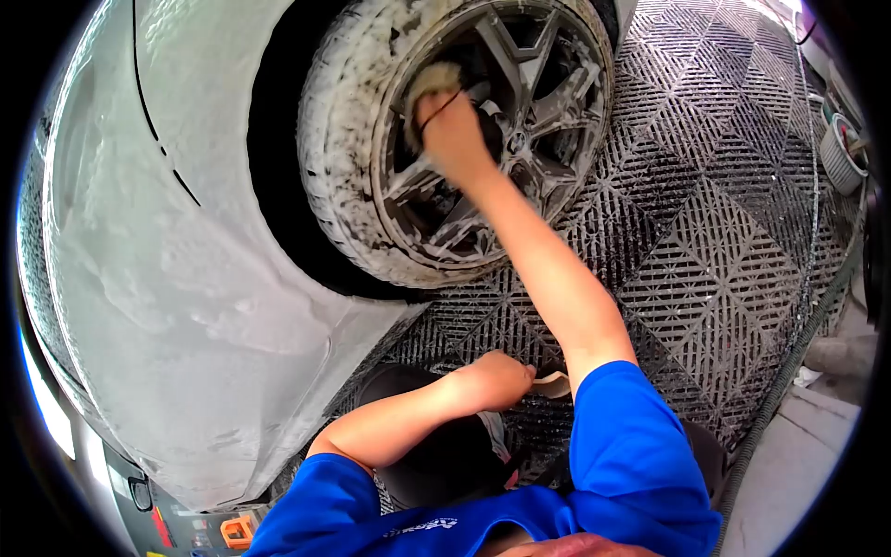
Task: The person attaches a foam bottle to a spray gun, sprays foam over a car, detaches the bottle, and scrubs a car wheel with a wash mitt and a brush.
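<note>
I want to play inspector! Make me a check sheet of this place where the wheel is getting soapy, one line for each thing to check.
Surface: dark grated floor with pale specks, maybe suds.
Job's things: wheel and tyre with white foam; fluffy pale scrubber against the wheel.
Clutter: ribbed tub holding small items, far right; orange object, lower left.
Grippers (hands): right hand on the scrubber; left hand beside a tan object, grip unclear.
Cables: a dark hose or cable along the floor's right edge.
Surroundings: pale car body on the left.
</note>
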`<state>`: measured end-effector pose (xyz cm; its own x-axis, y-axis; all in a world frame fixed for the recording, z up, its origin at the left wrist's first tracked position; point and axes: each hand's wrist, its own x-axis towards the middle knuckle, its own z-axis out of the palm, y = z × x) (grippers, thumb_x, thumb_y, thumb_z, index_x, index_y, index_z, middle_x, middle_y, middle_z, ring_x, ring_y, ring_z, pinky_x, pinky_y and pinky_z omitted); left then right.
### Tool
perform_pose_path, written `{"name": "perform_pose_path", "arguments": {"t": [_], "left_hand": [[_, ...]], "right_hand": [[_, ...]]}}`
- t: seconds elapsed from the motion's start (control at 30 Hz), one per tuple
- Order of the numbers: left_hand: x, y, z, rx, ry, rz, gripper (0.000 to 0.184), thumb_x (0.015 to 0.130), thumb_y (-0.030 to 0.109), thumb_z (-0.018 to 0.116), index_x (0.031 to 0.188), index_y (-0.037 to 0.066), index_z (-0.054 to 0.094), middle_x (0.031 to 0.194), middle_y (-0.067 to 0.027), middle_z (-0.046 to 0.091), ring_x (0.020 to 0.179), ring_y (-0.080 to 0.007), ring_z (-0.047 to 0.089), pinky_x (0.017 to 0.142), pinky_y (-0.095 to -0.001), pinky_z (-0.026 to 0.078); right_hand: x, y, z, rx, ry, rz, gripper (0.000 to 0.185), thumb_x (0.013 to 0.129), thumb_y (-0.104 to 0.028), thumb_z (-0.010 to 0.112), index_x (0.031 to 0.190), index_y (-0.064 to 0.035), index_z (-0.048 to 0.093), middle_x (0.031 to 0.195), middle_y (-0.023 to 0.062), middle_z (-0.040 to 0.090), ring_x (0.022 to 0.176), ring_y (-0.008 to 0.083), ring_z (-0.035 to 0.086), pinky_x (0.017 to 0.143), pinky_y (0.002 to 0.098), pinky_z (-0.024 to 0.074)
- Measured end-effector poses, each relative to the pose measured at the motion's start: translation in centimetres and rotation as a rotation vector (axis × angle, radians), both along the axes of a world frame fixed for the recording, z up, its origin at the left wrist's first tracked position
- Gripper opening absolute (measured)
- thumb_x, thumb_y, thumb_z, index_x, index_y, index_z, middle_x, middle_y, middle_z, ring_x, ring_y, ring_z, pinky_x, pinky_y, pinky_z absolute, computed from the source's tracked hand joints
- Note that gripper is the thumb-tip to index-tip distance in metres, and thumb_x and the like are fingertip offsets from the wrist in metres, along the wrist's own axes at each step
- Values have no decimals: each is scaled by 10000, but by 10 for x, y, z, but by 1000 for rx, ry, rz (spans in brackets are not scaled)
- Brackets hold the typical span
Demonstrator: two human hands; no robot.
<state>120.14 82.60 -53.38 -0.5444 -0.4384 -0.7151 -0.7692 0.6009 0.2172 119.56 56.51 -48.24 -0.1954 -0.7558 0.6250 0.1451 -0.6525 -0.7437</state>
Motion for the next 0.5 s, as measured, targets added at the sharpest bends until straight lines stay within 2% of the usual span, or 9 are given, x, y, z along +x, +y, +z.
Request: {"name": "perform_pose_path", "arguments": {"t": [0.03, 0.13, 0.2, 0.27, 0.3, 0.33, 0.4, 0.47, 0.5], "left_hand": [[-3, -3, 3, 7, -34, -26, 171, 767, 46, 477, 907, -28, 540, 633, -138, 614, 620, -311, 620, 658, -408, 459], [-4, -6, 4, -41, 38, -53, 160, 768, 51, 478, 895, -28, 537, 627, -132, 611, 621, -307, 623, 634, -411, 459], [-8, -4, 6, -59, 13, -59, 150, 770, 54, 477, 883, -27, 535, 627, -133, 611, 625, -303, 624, 626, -406, 458], [-8, -3, 9, -103, 60, -54, 149, 772, 57, 478, 881, -25, 537, 628, -130, 612, 616, -299, 621, 626, -396, 454], [-6, -2, 8, -110, 62, -46, 149, 772, 57, 478, 881, -25, 537, 628, -130, 612, 616, -299, 621, 626, -396, 454], [-4, -1, 7, -99, 72, -24, 154, 773, 58, 477, 886, -27, 539, 629, -128, 613, 614, -300, 620, 630, -398, 454], [1, 2, 5, -78, 83, -3, 159, 775, 59, 477, 891, -28, 540, 630, -127, 613, 612, -301, 619, 634, -399, 454], [3, 3, 2, -103, 64, -21, 179, 765, 61, 487, 906, -34, 544, 620, -113, 610, 594, -286, 616, 633, -391, 455], [1, 4, 3, -89, 64, -15, 179, 765, 61, 487, 906, -34, 544, 620, -113, 610, 594, -286, 616, 633, -391, 455]], "right_hand": [[5, 17, -9, -133, 113, -325, 196, 777, -111, 539, 903, 39, 521, 889, 232, 514, 799, 419, 489, 727, 426, 420], [-9, 8, -34, -279, 159, -208, 214, 769, -127, 557, 892, 43, 515, 881, 233, 502, 807, 434, 480, 739, 454, 408], [-31, 3, -48, -256, 241, 47, 254, 766, -158, 564, 937, 25, 522, 1059, 233, 494, 992, 395, 455, 838, 472, 362], [-18, -4, -84, -293, 303, -292, 348, 781, -198, 559, 1055, 12, 512, 1143, 207, 493, 1046, 350, 470, 879, 448, 368], [-8, -1, -75, -301, 303, -284, 348, 781, -198, 559, 1055, 12, 512, 1143, 207, 493, 1046, 350, 470, 879, 448, 368], [11, 5, -64, -168, -36, -86, 396, 802, -214, 538, 1122, 12, 479, 1180, 197, 479, 1086, 339, 450, 922, 447, 343], [17, 26, -35, -95, 369, -316, 449, 880, -237, 431, 1247, 20, 393, 1266, 211, 411, 1204, 348, 349, 1037, 485, 218], [31, 48, 7, -67, 246, -338, 428, 854, -175, 497, 1220, 34, 421, 1320, 263, 319, 1244, 420, 264, 1030, 551, 157], [30, 52, 19, -61, 210, -388, 445, 836, -171, 531, 1214, 40, 426, 1319, 261, 324, 1242, 422, 267, 1029, 535, 175]]}}
